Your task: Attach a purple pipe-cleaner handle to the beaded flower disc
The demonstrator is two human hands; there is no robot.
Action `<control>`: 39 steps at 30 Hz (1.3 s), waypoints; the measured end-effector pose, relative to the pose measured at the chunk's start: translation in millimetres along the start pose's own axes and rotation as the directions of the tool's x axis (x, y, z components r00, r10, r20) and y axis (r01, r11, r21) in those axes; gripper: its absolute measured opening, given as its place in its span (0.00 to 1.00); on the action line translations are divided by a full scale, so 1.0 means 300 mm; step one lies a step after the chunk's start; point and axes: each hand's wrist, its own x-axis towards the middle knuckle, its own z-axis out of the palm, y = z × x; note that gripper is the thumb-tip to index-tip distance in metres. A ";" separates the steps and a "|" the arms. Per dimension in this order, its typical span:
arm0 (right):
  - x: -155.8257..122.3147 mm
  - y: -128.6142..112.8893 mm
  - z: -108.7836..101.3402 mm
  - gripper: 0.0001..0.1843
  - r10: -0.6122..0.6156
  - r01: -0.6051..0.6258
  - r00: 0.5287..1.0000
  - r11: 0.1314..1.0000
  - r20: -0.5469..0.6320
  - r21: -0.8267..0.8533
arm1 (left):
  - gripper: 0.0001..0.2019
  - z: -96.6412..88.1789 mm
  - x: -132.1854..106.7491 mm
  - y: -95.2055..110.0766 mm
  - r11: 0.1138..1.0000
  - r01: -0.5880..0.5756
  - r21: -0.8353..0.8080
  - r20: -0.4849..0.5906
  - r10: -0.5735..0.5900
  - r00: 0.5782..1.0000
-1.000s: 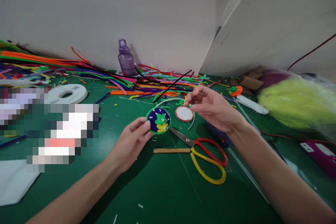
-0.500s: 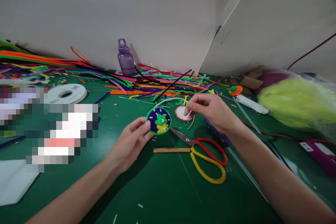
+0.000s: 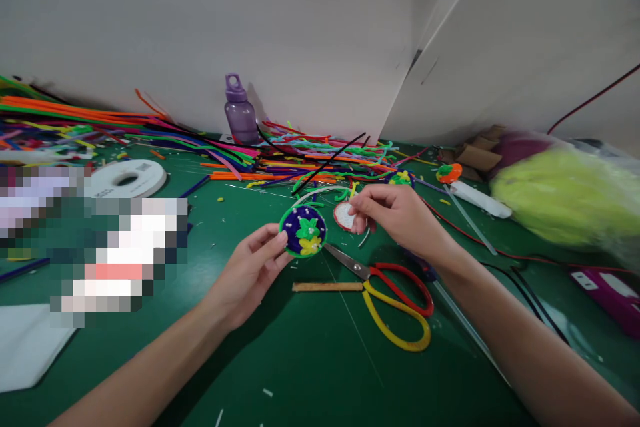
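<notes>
My left hand (image 3: pixel 255 267) pinches the left edge of a round, dark blue pipe-cleaner disc (image 3: pixel 291 227). The disc has a green rim, a green flower, a yellow flower and small white beads on its face. Over a small red-rimmed dish of tiny white beads (image 3: pixel 343 215), my right hand (image 3: pixel 390 213) has thumb and fingertips pressed together; whatever lies between them is too small to make out. Scissors (image 3: pixel 371 273) with one red and one yellow handle lie below the hands, beside a flat wooden stick (image 3: pixel 325 287).
Heaps of coloured pipe cleaners (image 3: pixel 300 167) line the wall, with a purple bottle (image 3: pixel 241 117) among them. A white spool (image 3: pixel 150 177) lies left. Right are an orange flower piece (image 3: pixel 449 173), a plastic bag of yellow-green material (image 3: pixel 555 193) and a clear rod (image 3: pixel 465 317) under my forearm.
My right hand has shifted slightly down and right over the bead dish, uncovering another blue and yellow flower piece behind it. My left hand and the disc have hardly moved.
</notes>
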 end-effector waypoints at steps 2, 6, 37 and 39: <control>0.000 0.003 0.001 0.08 -0.009 0.009 1.000 1.000 -0.009 -0.014 | 0.03 0.002 -0.001 0.002 1.000 0.001 0.000 -0.003 -0.001 1.000; 0.005 0.010 0.008 0.13 0.020 -0.018 0.999 0.999 0.034 -0.051 | 0.03 0.007 -0.004 0.005 1.000 -0.003 0.007 0.021 0.003 1.000; -0.008 -0.012 0.029 0.07 0.043 -0.056 0.945 0.998 0.325 0.029 | 0.06 -0.015 -0.010 0.003 0.990 -0.061 0.128 0.157 0.041 0.987; -0.022 -0.029 0.029 0.04 -0.072 0.113 0.958 0.985 0.278 -0.132 | 0.12 -0.023 -0.009 0.014 0.970 -0.148 0.194 0.220 0.105 0.970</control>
